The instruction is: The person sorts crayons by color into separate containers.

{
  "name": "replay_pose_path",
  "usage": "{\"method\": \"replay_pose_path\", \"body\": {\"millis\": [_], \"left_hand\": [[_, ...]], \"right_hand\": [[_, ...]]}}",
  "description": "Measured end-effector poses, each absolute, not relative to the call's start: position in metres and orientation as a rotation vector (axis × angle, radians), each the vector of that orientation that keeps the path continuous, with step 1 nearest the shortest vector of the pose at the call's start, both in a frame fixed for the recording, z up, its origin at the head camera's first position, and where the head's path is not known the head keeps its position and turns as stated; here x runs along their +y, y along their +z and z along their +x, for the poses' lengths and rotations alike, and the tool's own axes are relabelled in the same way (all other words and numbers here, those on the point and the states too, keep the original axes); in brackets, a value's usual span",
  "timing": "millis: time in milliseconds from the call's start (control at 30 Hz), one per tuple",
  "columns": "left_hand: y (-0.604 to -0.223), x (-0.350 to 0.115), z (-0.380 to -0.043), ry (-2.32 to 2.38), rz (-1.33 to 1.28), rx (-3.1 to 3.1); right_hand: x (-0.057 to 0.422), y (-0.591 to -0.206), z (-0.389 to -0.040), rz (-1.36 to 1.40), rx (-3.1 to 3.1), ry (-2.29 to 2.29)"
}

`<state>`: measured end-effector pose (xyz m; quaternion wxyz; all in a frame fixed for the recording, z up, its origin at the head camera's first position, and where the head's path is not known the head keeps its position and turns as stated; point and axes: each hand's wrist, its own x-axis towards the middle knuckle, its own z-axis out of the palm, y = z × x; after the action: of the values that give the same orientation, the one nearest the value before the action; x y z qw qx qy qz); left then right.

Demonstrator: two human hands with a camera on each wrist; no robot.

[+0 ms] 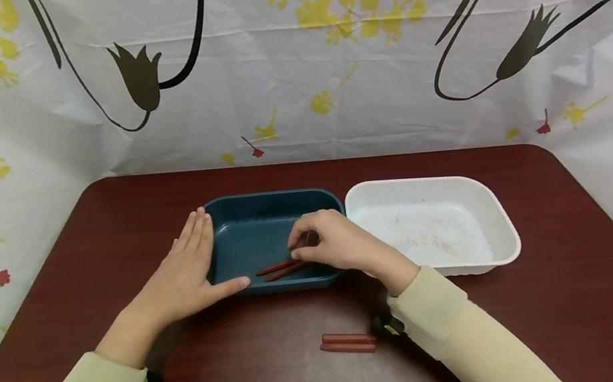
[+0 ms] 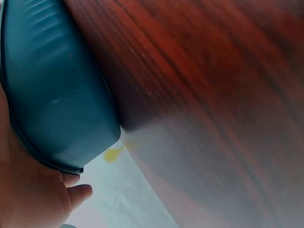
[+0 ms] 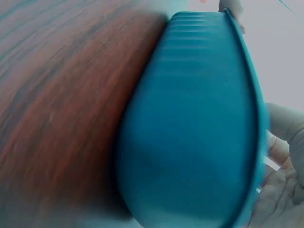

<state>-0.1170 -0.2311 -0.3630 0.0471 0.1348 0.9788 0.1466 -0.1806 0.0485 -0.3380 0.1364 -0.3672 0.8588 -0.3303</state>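
My left hand (image 1: pixel 189 271) lies spread against the left end of the dark teal tray (image 1: pixel 245 225), fingers straight along the rim and thumb over its near edge. The left wrist view shows that hand (image 2: pixel 33 194) beside the tray's outer wall. Inside the tray's right part, my right hand (image 1: pixel 329 238) has finger and thumb curled together, pinching a reddish-brown stick mostly hidden by the fingers. Two slim reddish-brown sticks (image 1: pixel 284 272) lie on the tray floor just under the fingertips. In the right wrist view, the tray wall (image 3: pixel 190 118) hides the fingertips.
A white tray (image 1: pixel 505 232) with brownish crumbs on its floor stands against the teal tray's right end. Two more reddish-brown sticks (image 1: pixel 349 343) lie side by side on the dark wood table (image 1: pixel 240 378), left of my right sleeve. A patterned white sheet (image 1: pixel 260 57) hangs behind the table.
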Motion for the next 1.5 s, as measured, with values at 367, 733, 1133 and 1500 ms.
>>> {"method": "replay_pose_path", "body": {"millis": [367,733,1133,1500], "left_hand": [[-0.363,-0.232,-0.118,0.471,0.41,2.973],[-0.362,-0.232,-0.119,0.446,0.421,2.97],[-0.363,-0.233,-0.121,0.436,0.427,2.964],[-0.364,-0.234,-0.123,0.421,0.444,2.973]], "right_hand": [[0.086,-0.325,-0.156,-1.088,2.578,-1.076],[0.116,-0.339,-0.123,-1.078,2.553,-1.117],[0.117,-0.361,-0.112,-1.116,2.443,-0.873],[0.111,-0.367,-0.112,-1.148,2.418,-0.677]]}}
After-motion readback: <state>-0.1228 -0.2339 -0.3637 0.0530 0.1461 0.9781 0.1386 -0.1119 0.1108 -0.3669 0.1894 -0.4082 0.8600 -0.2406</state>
